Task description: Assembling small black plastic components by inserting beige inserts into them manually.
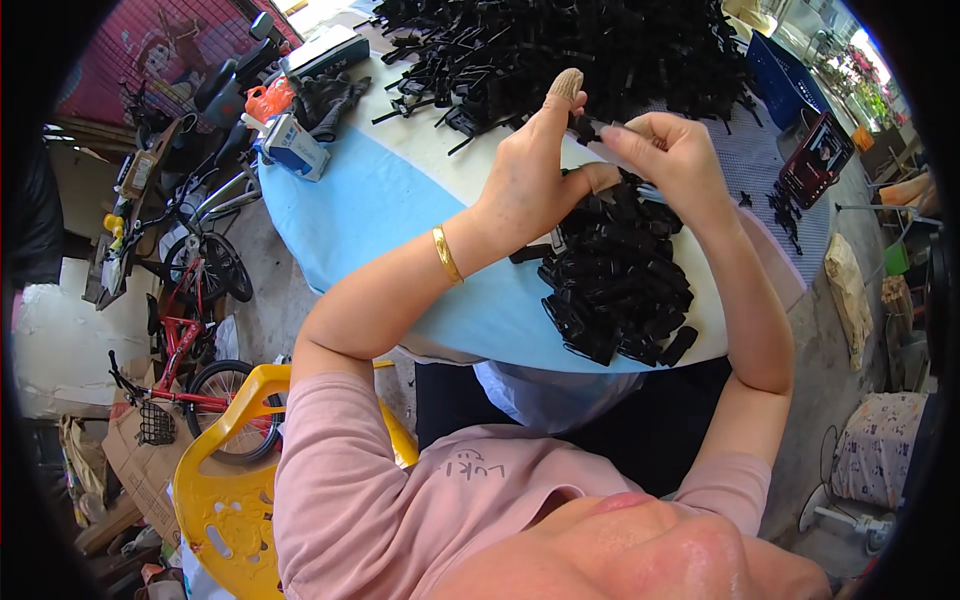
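My left hand (535,165) is raised over the table, a gold bangle on its wrist and tan coverings on two fingertips. It is partly closed round a small black plastic part (583,128), most of which its fingers hide. My right hand (675,160) pinches at the same part from the other side, thumb and forefinger together. Just below both hands lies a heap of short black plastic pieces (620,280), near the table edge. Beyond them a much larger pile of black plastic parts (570,50) with thin prongs covers the far side.
The table (370,220) has a light-blue and cream cover. On its left are a blue-white carton (292,148), dark gloves (330,105) and a box (325,50). A phone (817,160) and a blue basket (785,80) stand right. A yellow chair (225,480) and a red bicycle (185,365) are at left.
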Motion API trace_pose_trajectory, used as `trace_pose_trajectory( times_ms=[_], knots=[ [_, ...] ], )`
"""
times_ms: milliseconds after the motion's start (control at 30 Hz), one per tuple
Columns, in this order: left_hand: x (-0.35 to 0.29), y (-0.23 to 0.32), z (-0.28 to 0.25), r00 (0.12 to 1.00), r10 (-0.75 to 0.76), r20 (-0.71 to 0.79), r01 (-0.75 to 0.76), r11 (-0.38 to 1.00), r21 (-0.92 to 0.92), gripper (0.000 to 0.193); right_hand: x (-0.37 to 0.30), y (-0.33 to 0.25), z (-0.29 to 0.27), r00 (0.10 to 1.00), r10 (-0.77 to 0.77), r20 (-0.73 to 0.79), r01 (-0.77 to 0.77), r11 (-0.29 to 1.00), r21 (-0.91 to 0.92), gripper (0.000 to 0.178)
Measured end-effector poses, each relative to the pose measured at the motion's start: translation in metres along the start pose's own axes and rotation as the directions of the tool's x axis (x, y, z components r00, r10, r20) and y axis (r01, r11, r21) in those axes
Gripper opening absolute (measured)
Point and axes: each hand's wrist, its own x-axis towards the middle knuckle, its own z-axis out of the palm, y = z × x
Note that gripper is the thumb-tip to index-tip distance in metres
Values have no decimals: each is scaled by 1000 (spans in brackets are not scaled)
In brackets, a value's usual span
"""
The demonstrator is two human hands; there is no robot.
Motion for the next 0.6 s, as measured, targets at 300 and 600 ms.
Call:
trace_pose_trajectory(
  times_ms=[300,600],
  knots=[
    [0,-2,-8,981,-128,149,169,936,-308,52,-4,1,1,950,-309,39,310,951,0,19],
    [3,4,-14,936,-184,301,326,777,-539,36,-5,3,2,965,-188,184,166,978,126,22]
  ],
)
